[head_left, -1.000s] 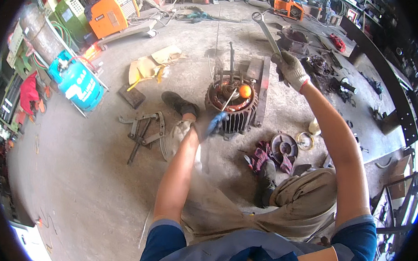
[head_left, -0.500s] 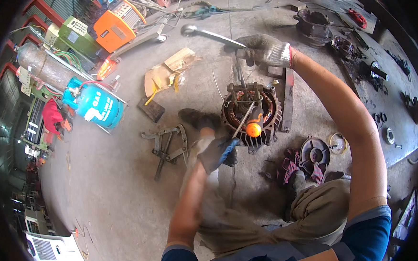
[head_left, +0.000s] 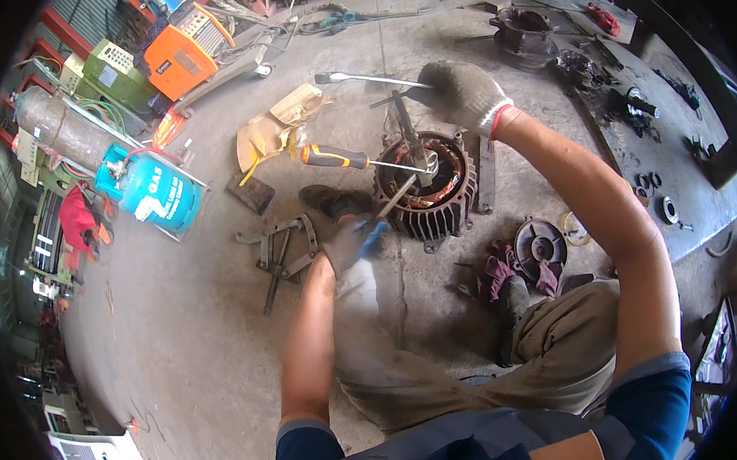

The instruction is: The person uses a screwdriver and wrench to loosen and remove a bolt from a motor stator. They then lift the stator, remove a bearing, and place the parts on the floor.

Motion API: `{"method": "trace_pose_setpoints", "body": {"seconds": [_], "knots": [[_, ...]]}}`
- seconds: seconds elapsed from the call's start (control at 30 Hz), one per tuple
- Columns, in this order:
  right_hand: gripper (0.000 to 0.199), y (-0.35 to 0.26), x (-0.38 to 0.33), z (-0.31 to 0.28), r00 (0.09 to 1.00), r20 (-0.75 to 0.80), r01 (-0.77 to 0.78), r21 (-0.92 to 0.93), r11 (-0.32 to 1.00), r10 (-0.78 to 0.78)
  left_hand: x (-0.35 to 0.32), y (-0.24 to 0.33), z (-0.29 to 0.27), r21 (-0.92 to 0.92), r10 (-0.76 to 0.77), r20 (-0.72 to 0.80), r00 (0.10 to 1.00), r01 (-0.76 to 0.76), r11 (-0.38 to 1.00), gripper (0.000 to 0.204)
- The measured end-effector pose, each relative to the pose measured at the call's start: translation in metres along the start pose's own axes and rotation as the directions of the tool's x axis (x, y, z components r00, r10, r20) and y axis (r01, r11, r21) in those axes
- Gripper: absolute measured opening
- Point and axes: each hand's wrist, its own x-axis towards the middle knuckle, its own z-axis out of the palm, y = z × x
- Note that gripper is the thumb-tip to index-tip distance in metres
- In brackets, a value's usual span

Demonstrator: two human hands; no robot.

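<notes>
A finned motor housing [head_left: 429,214] with copper windings stands on the concrete floor in front of me. My gloved right hand [head_left: 462,94] grips a long steel wrench [head_left: 359,78] that reaches left, just above a dark puller rod [head_left: 406,125] standing in the housing. Lower down, my gloved left hand [head_left: 346,246] is closed on a blue-handled screwdriver [head_left: 382,225] whose shaft points up into the housing. A second screwdriver with an orange and black handle [head_left: 333,156] lies with its tip at the housing's centre; no hand is on it.
A blue gas cylinder [head_left: 159,192] and an orange welding machine [head_left: 183,49] stand at the left. Steel puller arms [head_left: 281,248] lie beside my left hand. A round end cover [head_left: 538,245], a purple rag [head_left: 496,270], bearings [head_left: 667,207] and other motor parts [head_left: 525,31] lie to the right.
My right hand swung the wrench from upright at the right to lying leftward over the housing. The left hand stays on the blue screwdriver. The view shifted, with the housing now nearer the centre.
</notes>
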Motion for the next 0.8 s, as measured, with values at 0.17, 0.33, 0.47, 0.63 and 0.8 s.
{"method": "trace_pose_setpoints", "body": {"seconds": [0.17,0.33,0.47,0.63,0.8], "knots": [[0.047,-0.021,-0.009,-0.007,0.994,0.008,-0.106,-0.06,0.993,0.107,0.032,0.004,-0.014,0.526,0.03,-0.062,0.998,0.007,0.85,0.052],[0.047,-0.034,-0.011,-0.001,0.977,-0.058,-0.206,-0.002,0.979,0.205,0.066,0.047,0.008,0.889,0.018,-0.195,0.981,0.169,0.426,0.083],[0.049,-0.033,-0.014,0.005,0.97,-0.121,-0.205,0.051,0.977,0.21,0.066,0.055,0.036,0.851,0.158,-0.365,0.917,0.26,0.456,0.093],[0.054,-0.026,-0.007,0.004,0.958,-0.038,-0.274,0.176,0.946,0.284,0.072,0.049,0.054,0.853,0.412,-0.445,0.795,0.235,0.467,0.083],[0.054,-0.021,-0.001,0.001,0.944,0.084,-0.329,0.212,0.92,0.319,0.086,0.05,0.058,0.902,0.474,-0.36,0.803,0.17,0.397,0.07]]}}
